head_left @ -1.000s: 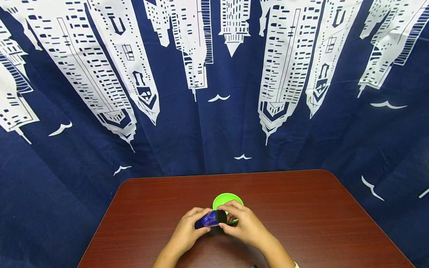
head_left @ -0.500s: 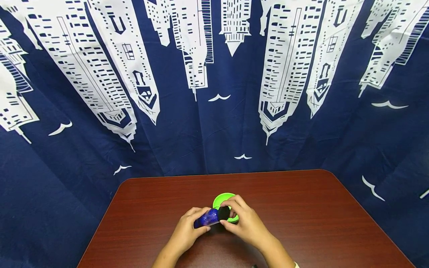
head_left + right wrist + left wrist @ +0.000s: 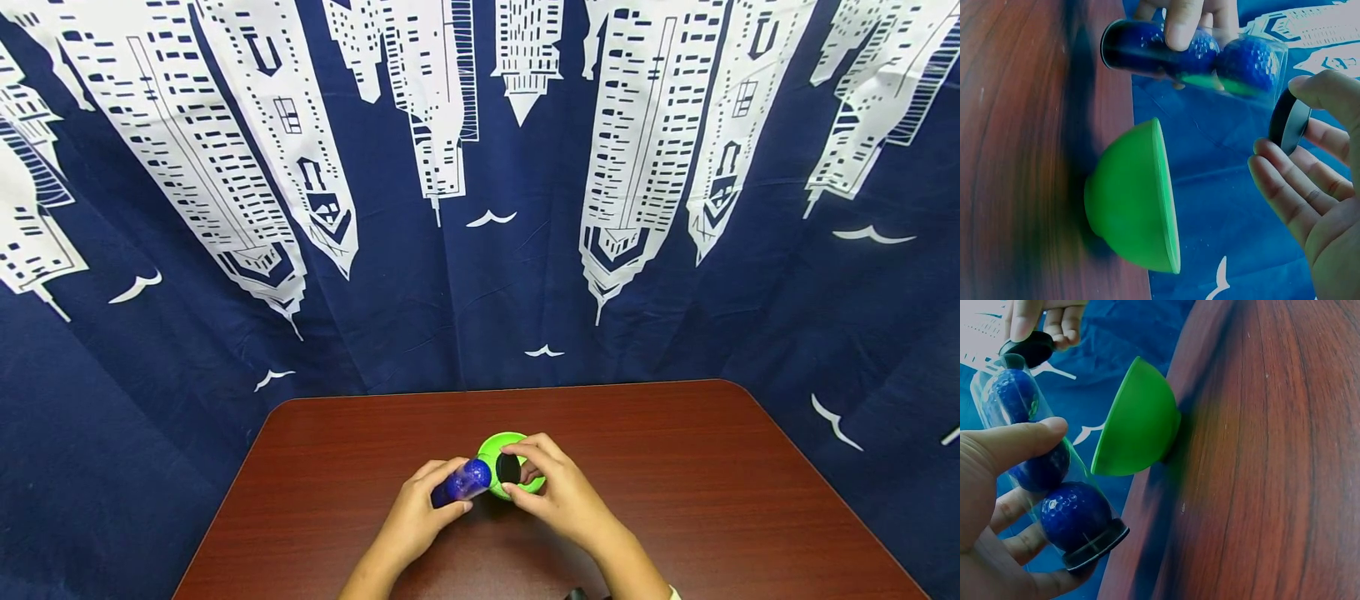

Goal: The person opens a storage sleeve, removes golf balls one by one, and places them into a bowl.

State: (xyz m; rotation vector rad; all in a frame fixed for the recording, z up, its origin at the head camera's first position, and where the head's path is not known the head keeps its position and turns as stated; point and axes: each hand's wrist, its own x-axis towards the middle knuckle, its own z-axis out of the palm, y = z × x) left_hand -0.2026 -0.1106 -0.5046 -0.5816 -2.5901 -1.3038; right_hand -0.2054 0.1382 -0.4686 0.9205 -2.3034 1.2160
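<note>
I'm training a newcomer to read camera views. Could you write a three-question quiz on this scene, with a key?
1. How many blue balls are inside the clear tube?
2. True or false: the green bowl stands upright on the table.
3. What does the right grip pinch?
A) the bowl's rim
B) a loose black cap
C) a blue ball

Key: 1. Three. 2. True. 3. B.

No txt, nos. or brands legible in any view. Blue curtain [image 3: 405, 317], upper L & upper R of head view: U-like marks [image 3: 251, 52] on printed bldgs. [image 3: 281, 92], not readable as lettering.
</note>
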